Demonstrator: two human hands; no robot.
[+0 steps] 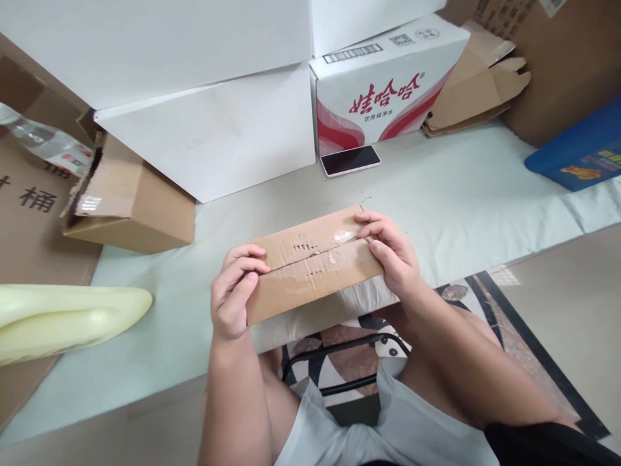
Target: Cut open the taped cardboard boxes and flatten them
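The person's two hands held a brown cardboard box [315, 281] out in front of the lap, over the near edge of the cloth-covered surface [451, 194]; whether the box rested on the cloth could not be told. The left hand [233, 294] gripped its left end, fingers [252, 265] bent over the upper face and thumb lying along it; the right hand [392, 252] gripped the right end in much the same way, its thumb near the seam. That seam ran lengthwise between two flaps that lay nearly level; clear tape shone near the right end, and torn, dark-marked patches showed about the middle.

Beyond the box, a phone [350, 160] lay flat with its dark screen up, just before a white carton [334, 90] bearing red characters; a large white box [208, 142] stood to the left of that carton, and folded cardboard [466, 97] lay to its right. A blue container [577, 155], cut off by the view, lay near the right side; on the left stood an open brown carton [160, 210], with a clear bottle [46, 142] close behind it, and nearer lay a glossy pale-yellow object [87, 317], its kind unclear. Below, between the knees, a black metal frame [339, 349] showed above a patterned floor [334, 372].
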